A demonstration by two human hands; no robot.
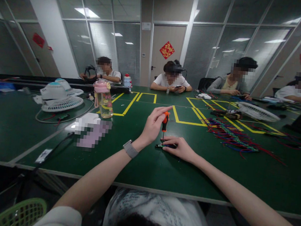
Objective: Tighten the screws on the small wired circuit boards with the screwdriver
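Note:
An orange and black screwdriver (165, 122) stands upright over the green table (135, 161). My left hand (155, 122) is closed around the top of its handle. Below, the screwdriver's shaft meets a small black part with a bit of green circuit board (159, 146). My right hand (178, 147) presses that part down on the table, its fingers around the shaft's lower end. The fingers hide much of the part, and the screwdriver's tip is too small to make out.
Left of me are a pink-lidded bottle (105, 99), a white fan (61, 99) and a white power strip (87, 122). Wired circuit boards (233, 135) lie on the right, near another fan (259, 112). Several people (173, 79) sit across the table.

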